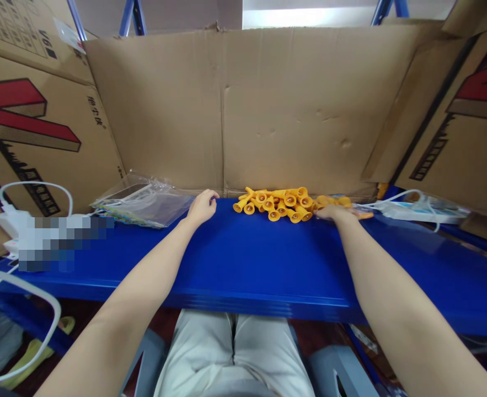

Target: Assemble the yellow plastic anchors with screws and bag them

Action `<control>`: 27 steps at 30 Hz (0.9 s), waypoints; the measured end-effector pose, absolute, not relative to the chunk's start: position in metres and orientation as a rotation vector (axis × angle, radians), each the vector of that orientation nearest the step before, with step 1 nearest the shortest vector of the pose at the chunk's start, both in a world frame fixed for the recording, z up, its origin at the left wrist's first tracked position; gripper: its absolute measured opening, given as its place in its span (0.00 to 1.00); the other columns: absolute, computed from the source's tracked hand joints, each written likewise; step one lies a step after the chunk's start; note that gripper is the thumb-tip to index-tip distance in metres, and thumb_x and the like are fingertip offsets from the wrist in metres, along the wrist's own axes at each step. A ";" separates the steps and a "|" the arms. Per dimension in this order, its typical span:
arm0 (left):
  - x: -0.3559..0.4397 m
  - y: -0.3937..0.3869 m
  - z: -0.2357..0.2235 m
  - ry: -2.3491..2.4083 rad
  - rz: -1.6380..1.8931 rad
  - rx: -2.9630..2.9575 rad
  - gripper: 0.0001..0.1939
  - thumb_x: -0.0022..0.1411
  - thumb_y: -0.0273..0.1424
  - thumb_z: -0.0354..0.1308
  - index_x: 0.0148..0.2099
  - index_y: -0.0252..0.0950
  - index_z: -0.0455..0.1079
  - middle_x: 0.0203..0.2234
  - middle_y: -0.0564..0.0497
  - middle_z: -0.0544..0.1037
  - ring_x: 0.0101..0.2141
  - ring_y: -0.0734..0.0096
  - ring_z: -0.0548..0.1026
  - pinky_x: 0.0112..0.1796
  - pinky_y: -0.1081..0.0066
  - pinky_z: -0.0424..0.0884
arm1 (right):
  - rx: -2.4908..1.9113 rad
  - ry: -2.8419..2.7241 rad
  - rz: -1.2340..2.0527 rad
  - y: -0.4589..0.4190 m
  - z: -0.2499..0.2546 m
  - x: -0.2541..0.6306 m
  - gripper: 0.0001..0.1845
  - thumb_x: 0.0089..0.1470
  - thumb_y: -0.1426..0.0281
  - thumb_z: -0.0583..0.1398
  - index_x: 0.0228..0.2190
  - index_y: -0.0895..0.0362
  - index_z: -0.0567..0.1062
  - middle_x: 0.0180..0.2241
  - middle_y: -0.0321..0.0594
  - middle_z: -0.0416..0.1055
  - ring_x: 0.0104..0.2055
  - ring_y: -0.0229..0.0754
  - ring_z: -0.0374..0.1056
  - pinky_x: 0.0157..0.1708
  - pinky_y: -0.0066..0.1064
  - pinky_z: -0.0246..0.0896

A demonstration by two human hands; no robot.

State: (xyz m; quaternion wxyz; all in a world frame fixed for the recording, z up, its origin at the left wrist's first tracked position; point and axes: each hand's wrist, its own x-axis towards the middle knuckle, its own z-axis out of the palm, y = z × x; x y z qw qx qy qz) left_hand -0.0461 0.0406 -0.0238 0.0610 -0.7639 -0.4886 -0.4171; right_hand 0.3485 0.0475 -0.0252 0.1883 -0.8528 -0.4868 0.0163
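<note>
- Yellow horn-shaped pieces (282, 210) lie in a loose pile toward the far side of the blue tabletop (247, 264), a little right of the middle. Many flared mouths face the near edge, with a small shiny spot inside several of them.
- Left hand (202, 207): it is just left of the pile and apart from it, near the tabletop's far side. Its fingers are loosely bent and released, with nothing visible in them.
- Right hand (337, 213): it reaches the right end of the pile, by more yellow pieces (322, 200) that seem to lie in or under clear plastic. The hand hides most of its fingers, so I cannot tell whether they grasp anything.
- Clear plastic bags (160, 209) lie stacked to the left of the left hand, flat on the tabletop.
- Brown cardboard panel (301, 110): it stands upright behind the pile, with a vertical crease left of its middle.
- Printed cartons flank it, one on the left (69, 105) and one on the right (470, 143), both with red lettering.
- White cable (408, 193) and a white power strip (417, 213) lie to the right of the right hand.
- Pale trousers (202, 353) show below the near edge, between grey armrests (346, 372).
</note>
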 end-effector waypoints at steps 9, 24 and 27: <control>-0.045 0.042 -0.024 -1.508 -1.211 -2.340 0.13 0.55 0.21 0.48 0.36 0.38 0.71 0.35 0.48 0.78 0.35 0.65 0.74 0.41 0.65 0.70 | -2.387 -1.232 0.022 0.041 -0.042 0.345 0.39 0.53 0.53 0.52 0.62 0.57 0.57 0.67 0.53 0.36 0.66 0.68 0.20 0.54 0.71 0.19; -0.086 0.042 -0.018 -2.399 -0.757 -1.678 0.30 0.51 0.29 0.59 0.57 0.29 0.61 0.61 0.26 0.56 0.63 0.33 0.46 0.52 0.31 0.48 | -2.360 -1.242 0.061 0.035 -0.041 0.347 0.41 0.54 0.50 0.49 0.62 0.60 0.55 0.66 0.53 0.39 0.67 0.66 0.23 0.59 0.65 0.22; -0.102 0.048 -0.021 -2.612 -0.636 -1.631 0.29 0.50 0.30 0.59 0.56 0.30 0.64 0.57 0.25 0.63 0.60 0.30 0.53 0.48 0.27 0.49 | -2.364 -1.245 0.060 0.034 -0.039 0.346 0.41 0.54 0.50 0.50 0.62 0.60 0.56 0.66 0.54 0.40 0.67 0.66 0.25 0.59 0.64 0.24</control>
